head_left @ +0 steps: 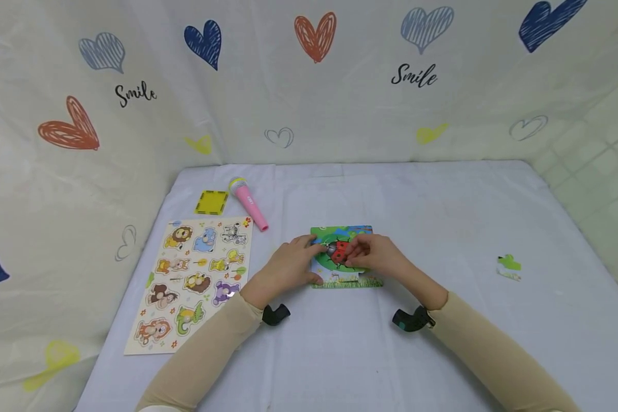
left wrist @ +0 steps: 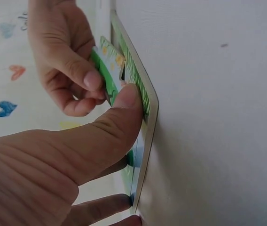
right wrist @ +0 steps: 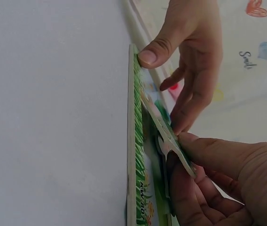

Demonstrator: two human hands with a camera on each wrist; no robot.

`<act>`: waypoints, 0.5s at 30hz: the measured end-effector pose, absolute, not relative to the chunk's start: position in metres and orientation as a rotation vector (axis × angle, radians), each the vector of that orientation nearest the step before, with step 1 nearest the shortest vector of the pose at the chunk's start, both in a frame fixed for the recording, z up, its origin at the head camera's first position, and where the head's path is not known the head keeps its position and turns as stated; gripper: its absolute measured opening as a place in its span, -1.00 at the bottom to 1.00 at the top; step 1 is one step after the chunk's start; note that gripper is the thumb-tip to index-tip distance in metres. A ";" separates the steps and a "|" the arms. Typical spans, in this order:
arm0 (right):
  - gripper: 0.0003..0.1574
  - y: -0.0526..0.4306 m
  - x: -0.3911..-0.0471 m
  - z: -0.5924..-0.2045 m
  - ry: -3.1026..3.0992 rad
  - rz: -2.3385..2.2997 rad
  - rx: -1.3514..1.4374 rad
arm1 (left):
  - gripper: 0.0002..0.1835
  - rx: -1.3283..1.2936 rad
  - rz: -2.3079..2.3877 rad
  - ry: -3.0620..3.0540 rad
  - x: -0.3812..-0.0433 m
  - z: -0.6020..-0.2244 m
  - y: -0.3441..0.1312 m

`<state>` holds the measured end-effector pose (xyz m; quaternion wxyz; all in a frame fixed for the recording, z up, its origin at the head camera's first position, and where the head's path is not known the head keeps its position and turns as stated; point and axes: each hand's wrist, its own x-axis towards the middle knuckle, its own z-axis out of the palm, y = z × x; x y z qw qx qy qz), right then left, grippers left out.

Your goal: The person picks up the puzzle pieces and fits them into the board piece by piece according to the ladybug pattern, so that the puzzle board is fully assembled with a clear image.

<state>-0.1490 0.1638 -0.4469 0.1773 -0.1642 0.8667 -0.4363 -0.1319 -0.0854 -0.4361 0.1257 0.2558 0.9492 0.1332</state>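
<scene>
A ladybug jigsaw board with a grass border lies flat in the middle of the table. My left hand rests on its left side, fingers spread, the thumb pressing near the front edge. Between thumb and fingers, my right hand pinches a green-edged puzzle piece. That piece is tilted, one end low against the board and the other raised. A dark gap shows beneath it in the right wrist view. Far to the right lies a loose green and white puzzle piece.
A large animal picture board lies on the left, partly under the left forearm in the head view. Behind it are a yellow square frame and a pink toy microphone. A heart-printed cloth hangs along the back.
</scene>
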 end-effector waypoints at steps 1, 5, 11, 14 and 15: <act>-0.78 0.163 -0.149 -0.447 2.470 -1.225 -0.474 | -0.22 0.746 0.382 2.764 -0.132 -0.436 -0.085; -0.80 0.159 -0.146 -0.447 2.507 -1.207 -0.488 | -0.23 0.746 0.363 2.760 -0.131 -0.435 -0.085; -0.81 0.152 -0.140 -0.445 2.558 -1.177 -0.495 | -0.24 0.769 0.368 2.762 -0.130 -0.434 -0.086; -0.81 0.150 -0.137 -0.444 2.593 -1.159 -0.515 | -0.28 0.778 0.379 2.789 -0.130 -0.436 -0.085; -0.81 0.150 -0.137 -0.444 2.605 -1.152 -0.522 | -0.30 0.775 0.376 2.801 -0.130 -0.437 -0.084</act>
